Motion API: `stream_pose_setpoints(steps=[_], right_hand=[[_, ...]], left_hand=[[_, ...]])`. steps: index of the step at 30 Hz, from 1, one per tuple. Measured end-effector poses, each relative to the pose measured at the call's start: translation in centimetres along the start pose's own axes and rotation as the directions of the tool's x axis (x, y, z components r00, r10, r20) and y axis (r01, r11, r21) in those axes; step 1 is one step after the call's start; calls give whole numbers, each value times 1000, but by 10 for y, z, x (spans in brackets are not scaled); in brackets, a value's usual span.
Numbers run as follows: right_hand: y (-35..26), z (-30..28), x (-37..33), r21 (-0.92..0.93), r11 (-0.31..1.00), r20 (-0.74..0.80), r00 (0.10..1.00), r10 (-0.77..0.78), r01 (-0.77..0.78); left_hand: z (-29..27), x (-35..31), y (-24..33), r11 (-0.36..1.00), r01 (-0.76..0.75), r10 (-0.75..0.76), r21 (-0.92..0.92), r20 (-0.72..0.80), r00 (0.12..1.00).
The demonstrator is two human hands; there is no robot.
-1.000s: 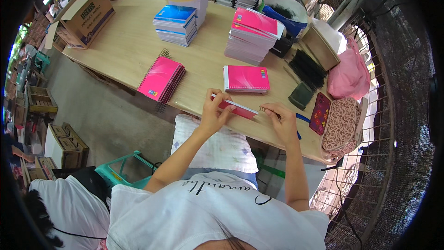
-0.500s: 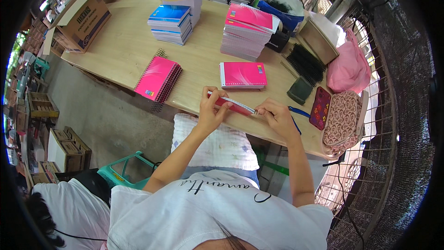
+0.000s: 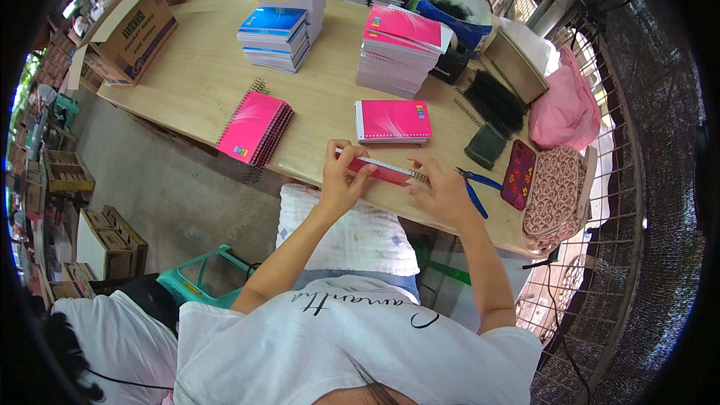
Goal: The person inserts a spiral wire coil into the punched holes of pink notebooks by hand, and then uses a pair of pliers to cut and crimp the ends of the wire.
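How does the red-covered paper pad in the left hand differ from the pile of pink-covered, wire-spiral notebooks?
The red-covered pad is held tilted in the left hand; the notebook pile lies flat on the pale wood-toned table. A wire coil shows only at the pad's right end; coils line the pile's left edge. Both show wire coil.

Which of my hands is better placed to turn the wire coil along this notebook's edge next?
Probably your right hand: it is at the wire coil, by the notebook's right end, while your left hand grips the notebook nearer its other end.
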State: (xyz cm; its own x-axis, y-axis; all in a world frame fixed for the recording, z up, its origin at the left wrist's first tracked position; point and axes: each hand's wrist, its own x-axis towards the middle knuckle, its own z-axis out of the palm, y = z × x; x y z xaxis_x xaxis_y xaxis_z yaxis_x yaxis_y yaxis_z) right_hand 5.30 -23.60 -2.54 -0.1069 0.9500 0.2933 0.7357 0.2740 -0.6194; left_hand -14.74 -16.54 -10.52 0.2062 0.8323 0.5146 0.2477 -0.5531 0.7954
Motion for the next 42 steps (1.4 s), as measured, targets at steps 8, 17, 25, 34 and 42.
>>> stream_pose_setpoints(steps=[8,17,25,34,42], right_hand=[[24,-3,3,-343,936,35,997,-63,71],[86,-83,19,-61,980,111,975,194,-188],[59,-45,21,803,580,313,926,-213,-138],[45,-35,15,126,965,318,931,178,-228],[69,-31,8,691,694,352,932,-83,-199]], left_hand=[[-1,-5,-3,988,113,-110,-107,31,993],[2,4,3,997,-39,42,-71,40,998],[11,4,5,993,-77,89,-93,129,988],[19,4,7,982,-115,137,-148,146,980],[28,4,20,975,-94,133,-201,190,973]])
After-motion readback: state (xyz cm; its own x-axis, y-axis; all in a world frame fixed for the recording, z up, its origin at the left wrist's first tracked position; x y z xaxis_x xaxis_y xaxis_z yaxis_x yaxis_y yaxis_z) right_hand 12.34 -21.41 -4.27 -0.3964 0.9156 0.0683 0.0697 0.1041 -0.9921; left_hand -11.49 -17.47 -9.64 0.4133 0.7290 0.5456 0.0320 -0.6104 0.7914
